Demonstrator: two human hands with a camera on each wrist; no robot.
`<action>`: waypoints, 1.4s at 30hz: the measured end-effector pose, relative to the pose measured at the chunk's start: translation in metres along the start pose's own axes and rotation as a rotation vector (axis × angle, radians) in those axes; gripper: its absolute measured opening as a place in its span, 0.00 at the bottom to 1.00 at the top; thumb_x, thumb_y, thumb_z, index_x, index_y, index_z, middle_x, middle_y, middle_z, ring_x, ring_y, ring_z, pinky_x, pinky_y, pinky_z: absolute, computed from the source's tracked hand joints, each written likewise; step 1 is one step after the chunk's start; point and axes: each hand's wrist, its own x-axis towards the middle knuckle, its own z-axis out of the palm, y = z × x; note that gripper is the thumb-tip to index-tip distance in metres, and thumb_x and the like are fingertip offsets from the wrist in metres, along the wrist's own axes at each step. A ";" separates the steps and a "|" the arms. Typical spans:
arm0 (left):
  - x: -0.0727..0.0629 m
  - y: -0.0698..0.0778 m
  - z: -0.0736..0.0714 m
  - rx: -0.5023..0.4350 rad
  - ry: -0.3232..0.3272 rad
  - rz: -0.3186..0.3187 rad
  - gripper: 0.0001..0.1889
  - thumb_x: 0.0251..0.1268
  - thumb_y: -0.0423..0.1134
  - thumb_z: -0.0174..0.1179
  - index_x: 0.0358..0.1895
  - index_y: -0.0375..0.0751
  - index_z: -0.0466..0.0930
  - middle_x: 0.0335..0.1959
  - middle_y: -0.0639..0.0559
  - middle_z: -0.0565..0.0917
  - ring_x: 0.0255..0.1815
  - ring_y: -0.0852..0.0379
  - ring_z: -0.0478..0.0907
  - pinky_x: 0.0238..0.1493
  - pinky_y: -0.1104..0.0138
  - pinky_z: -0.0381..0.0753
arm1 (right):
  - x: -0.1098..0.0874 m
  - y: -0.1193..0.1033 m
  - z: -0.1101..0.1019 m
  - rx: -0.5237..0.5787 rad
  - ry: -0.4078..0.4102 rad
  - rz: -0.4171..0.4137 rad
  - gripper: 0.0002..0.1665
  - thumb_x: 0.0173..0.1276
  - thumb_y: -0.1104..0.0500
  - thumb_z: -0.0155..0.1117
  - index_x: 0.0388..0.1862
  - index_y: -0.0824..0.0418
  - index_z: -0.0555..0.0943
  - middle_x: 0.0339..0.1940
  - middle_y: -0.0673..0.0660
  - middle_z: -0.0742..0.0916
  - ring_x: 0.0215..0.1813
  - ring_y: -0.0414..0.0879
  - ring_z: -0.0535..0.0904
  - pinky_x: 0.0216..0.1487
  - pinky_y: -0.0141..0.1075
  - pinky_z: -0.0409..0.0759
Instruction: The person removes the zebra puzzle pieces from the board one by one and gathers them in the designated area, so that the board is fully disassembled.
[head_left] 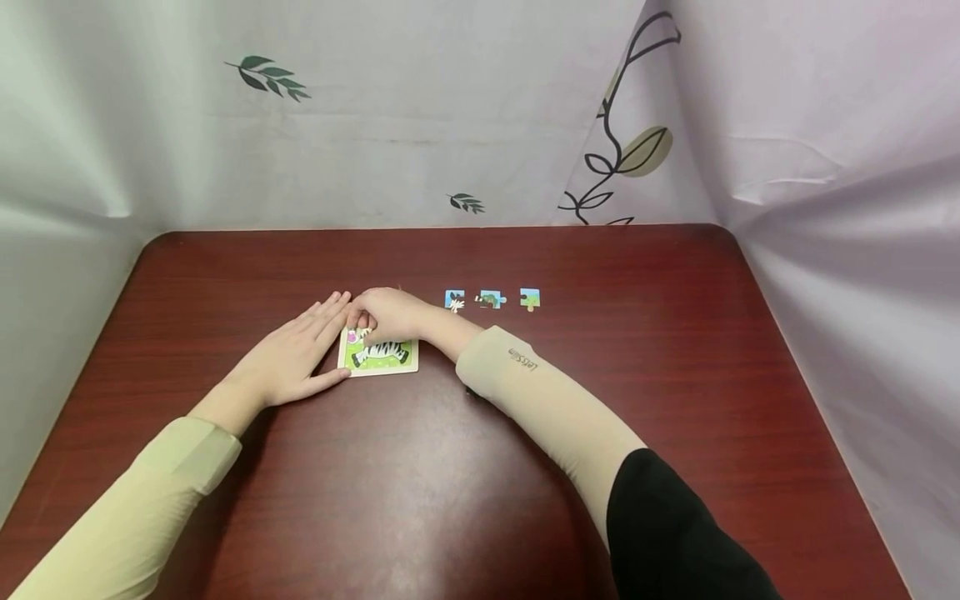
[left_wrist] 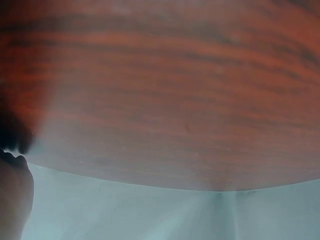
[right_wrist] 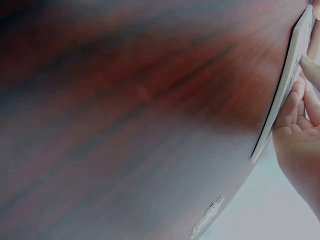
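A small puzzle board [head_left: 382, 371] with a pale frame and a zebra on green lies left of the table's middle. My left hand [head_left: 296, 354] rests flat on the table along its left side, fingers straight, the thumb tip at its lower left corner. Over the board's upper part is my right hand [head_left: 390, 315], its fingers bent down to the upper left and hiding that area. In the right wrist view, the fingertips [right_wrist: 287, 112] meet the board [right_wrist: 282, 90], seen nearly edge-on. I cannot tell whether a puzzle piece is pinched between them.
Three loose puzzle pieces lie in a row behind and right of the board: one with a dark and white figure [head_left: 454, 300], one with a bush [head_left: 491, 299], one blue and green [head_left: 530, 299]. Pale curtains [head_left: 420, 125] hang around the reddish-brown table [head_left: 360, 492].
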 end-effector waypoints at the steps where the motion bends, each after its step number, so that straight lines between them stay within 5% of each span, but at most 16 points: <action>1: 0.000 0.000 0.000 0.001 0.000 0.000 0.51 0.71 0.58 0.64 0.85 0.30 0.52 0.88 0.35 0.53 0.89 0.38 0.51 0.88 0.72 0.28 | 0.000 0.000 0.000 -0.001 0.002 0.000 0.16 0.72 0.61 0.73 0.57 0.60 0.86 0.48 0.53 0.87 0.45 0.38 0.78 0.49 0.22 0.73; 14: 0.001 -0.001 -0.003 0.002 -0.005 0.006 0.50 0.73 0.59 0.62 0.85 0.30 0.51 0.88 0.35 0.53 0.89 0.39 0.50 0.91 0.64 0.37 | -0.003 -0.001 -0.001 0.046 0.024 -0.018 0.15 0.70 0.63 0.74 0.55 0.60 0.84 0.48 0.54 0.86 0.45 0.39 0.79 0.48 0.22 0.74; 26: 0.000 -0.003 0.000 -0.019 0.005 -0.007 0.50 0.72 0.57 0.63 0.85 0.29 0.52 0.88 0.36 0.54 0.89 0.39 0.51 0.88 0.73 0.29 | 0.000 0.002 0.000 0.053 0.024 -0.031 0.16 0.69 0.63 0.75 0.55 0.59 0.84 0.48 0.53 0.86 0.45 0.39 0.79 0.47 0.21 0.74; 42: 0.001 0.000 0.000 -0.037 -0.013 -0.030 0.50 0.74 0.56 0.62 0.86 0.31 0.49 0.88 0.37 0.52 0.90 0.41 0.48 0.89 0.71 0.29 | -0.005 -0.003 -0.003 0.015 0.042 -0.046 0.15 0.68 0.61 0.77 0.52 0.56 0.84 0.47 0.51 0.85 0.47 0.38 0.79 0.51 0.22 0.75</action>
